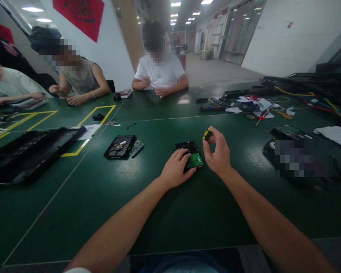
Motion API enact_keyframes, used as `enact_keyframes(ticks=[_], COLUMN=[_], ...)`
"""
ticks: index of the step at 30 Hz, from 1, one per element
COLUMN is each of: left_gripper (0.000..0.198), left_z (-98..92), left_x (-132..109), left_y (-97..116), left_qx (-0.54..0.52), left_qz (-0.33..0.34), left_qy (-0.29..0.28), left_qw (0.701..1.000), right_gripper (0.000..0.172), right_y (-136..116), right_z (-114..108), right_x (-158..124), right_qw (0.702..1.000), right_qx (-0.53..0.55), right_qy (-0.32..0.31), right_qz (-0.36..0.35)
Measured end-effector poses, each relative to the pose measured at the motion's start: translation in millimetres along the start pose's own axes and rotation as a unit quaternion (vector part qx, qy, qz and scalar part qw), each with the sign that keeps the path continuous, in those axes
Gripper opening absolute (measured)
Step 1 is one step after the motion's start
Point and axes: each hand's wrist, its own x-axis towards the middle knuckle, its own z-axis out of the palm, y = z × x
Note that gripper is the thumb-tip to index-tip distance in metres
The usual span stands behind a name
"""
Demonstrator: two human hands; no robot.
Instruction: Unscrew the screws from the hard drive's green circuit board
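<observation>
Device (196, 161), green at its near part and black at its far part, is lying on the table (184, 220), under the fingertips of our left hand (174, 168) and extending to their right. These fingers are spreading half open, touching it from the left, while the thumb is reaching along its near edge. Our right hand (218, 153) is pinching a yellow-and-black handle (207, 134) between thumb and fingers, to the right of the device. Further left, a black casing (119, 147) is lying beside a small circuit board (138, 148).
</observation>
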Motion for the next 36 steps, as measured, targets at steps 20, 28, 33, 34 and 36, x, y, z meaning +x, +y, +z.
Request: enact_keyframes(ticks=[20, 28, 33, 34, 36], left_gripper=[0.06, 0.059, 0.06, 0.06, 0.06], left_z=[1.9, -1.2, -1.8, -1.5, -1.0], left_x=[-0.1, 0.5, 0.7, 0.5, 0.2], left_y=[-2.2, 1.5, 1.9, 1.6, 1.1], left_qx=[-0.007, -0.003, 0.0, 0.0, -0.002], left_qz=[-0.006, -0.009, -0.012, -0.012, -0.011], left_qy=[-0.002, -0.006, -0.009, -0.008, -0.006], left_qw=[1.0, 1.0, 1.0, 1.0, 1.0], right_gripper=[0.064, 0.069, 0.06, 0.057, 0.053], right_y=[3.0, 5.3, 1.3, 0.1, -2.2], right_z=[-1.5, 0.9, -3.6, -4.8, -6.6], right_x=[-0.3, -2.2, 0.7, 1.3, 2.0], right_qw=[1.0, 1.0, 0.999, 0.999, 0.999], right_qx=[-0.024, -0.016, -0.023, -0.028, -0.037], right_qy=[0.011, 0.014, 0.02, 0.021, 0.019], right_qz=[-0.011, -0.002, -0.01, -0.009, -0.007])
